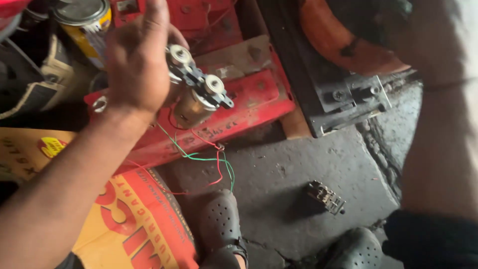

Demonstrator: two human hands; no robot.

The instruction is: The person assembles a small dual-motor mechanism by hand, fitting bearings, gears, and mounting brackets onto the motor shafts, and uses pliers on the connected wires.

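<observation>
Left hand is raised, back toward the camera, its grip clamped on a small electrical assembly: a brass-coloured cylindrical body topped by a black bracket carrying two round terminals. The assembly is held clear of every surface, so it appears already removed from its mount. Red and green wires hang loose below the grip, their free ends joined to nothing visible; judged from this, reconnection or testing is still outstanding.

The right hand is not in view; only a blurred forearm crosses the frame well to the right of the grip.

Below and to the right of the grip, well apart, a small dark component lies on the concrete floor, untouched. Just behind the grip sits a red metal frame; beyond it, above and left, stands a yellow can.
</observation>
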